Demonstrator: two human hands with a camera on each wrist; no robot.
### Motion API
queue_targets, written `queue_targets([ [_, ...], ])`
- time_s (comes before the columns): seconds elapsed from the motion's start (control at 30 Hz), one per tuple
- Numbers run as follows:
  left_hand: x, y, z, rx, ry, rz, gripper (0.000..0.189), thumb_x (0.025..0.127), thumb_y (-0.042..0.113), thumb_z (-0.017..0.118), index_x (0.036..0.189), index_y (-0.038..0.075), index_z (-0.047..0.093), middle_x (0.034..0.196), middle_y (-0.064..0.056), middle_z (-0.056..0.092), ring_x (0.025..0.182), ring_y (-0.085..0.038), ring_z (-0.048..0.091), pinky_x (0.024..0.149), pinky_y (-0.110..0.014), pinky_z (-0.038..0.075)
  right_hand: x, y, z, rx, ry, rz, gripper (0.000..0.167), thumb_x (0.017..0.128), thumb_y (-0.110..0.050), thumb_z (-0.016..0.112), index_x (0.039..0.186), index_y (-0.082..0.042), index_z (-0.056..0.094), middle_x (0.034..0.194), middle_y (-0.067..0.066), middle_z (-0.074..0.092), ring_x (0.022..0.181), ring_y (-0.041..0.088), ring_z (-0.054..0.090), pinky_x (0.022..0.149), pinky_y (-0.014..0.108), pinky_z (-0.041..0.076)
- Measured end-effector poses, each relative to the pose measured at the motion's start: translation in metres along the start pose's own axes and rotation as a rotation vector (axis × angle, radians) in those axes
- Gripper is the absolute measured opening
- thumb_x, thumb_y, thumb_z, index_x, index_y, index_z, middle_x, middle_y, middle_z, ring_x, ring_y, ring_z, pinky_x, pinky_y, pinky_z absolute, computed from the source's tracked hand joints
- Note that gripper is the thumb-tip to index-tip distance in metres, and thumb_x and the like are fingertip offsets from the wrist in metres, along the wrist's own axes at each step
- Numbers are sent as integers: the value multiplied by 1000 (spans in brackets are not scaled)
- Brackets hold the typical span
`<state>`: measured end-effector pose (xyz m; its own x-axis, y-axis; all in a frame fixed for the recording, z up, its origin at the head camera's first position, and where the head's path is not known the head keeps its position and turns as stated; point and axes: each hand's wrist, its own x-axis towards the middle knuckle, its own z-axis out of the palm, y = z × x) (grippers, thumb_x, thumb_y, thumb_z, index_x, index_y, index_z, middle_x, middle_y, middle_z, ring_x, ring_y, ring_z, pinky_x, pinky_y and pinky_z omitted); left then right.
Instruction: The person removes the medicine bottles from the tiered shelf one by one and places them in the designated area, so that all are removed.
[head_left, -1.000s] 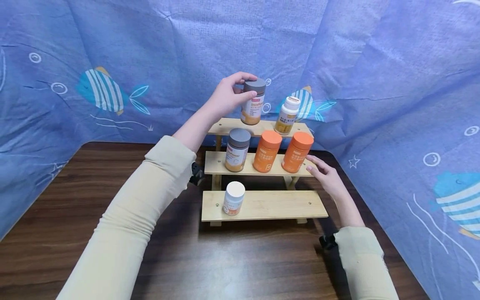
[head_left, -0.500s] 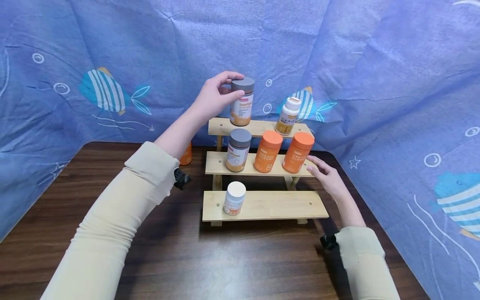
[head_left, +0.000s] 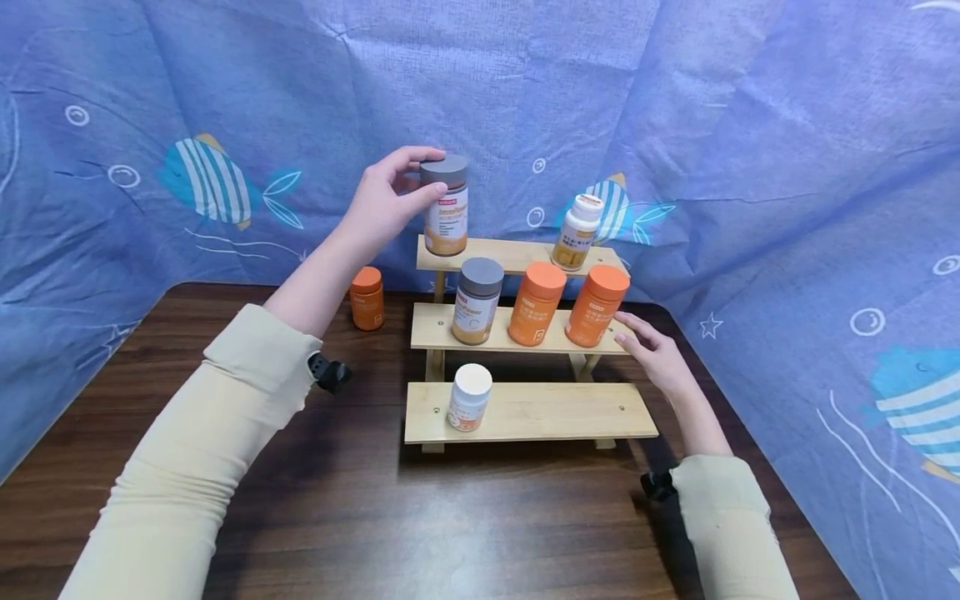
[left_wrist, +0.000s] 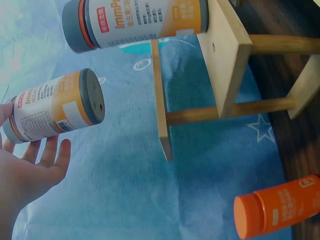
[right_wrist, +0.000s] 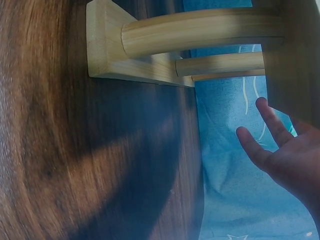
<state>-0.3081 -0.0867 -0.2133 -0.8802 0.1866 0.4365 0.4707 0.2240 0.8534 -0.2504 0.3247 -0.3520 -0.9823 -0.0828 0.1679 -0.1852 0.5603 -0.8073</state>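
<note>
Nearest to us, the dark wood-grain table (head_left: 465, 517) extends in front of the three-tier wooden rack (head_left: 555, 410). On the left part of the rack's lowest tier we see one small white pill bottle (head_left: 469, 400) with white cap, standing upright. At the right end of the rack's middle tier is the right hand (head_left: 656, 354); its visible fingers are apart, but we cannot tell whether thumb and forefinger pinch the plank.

On this middle tier we count three upright containers from left to right: a grey-lidded supplement jar (head_left: 477, 304), then two orange supplement bottles (head_left: 537, 304). To the left of the rack, on the table, there stands a separate orange-capped bottle (head_left: 367, 300).

On the right part of the rack's top tier we find a white-capped vitamin bottle (head_left: 577, 233). Above the left end of the same tier, and not touching it, we see the ImmPower jar (head_left: 447, 212), nearly upright; the left hand (head_left: 386, 200) is clamped on its grey lid. Behind the rack hangs a blue fish-print cloth (head_left: 337, 100).
</note>
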Motion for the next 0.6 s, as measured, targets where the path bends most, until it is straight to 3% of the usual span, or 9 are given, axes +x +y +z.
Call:
queue_targets([
  [0.2,-10,-6,-15,23,31,14,42,90,29,65,130,23,55,130,-2,51,114,-17,52,93,-39,44,0,-1,1,14,2,-9,53,95,-25,57,140,-1,42,147,18,37,134,31,34,85,5,35],
  [0.6,-29,-21,-45,36,9,57,41,90,25,64,130,21,55,123,-5,56,107,-16,53,88,-31,45,0,0,1,-3,-4,7,54,96,-29,56,142,-4,42,149,16,36,135,31,33,85,7,36],
])
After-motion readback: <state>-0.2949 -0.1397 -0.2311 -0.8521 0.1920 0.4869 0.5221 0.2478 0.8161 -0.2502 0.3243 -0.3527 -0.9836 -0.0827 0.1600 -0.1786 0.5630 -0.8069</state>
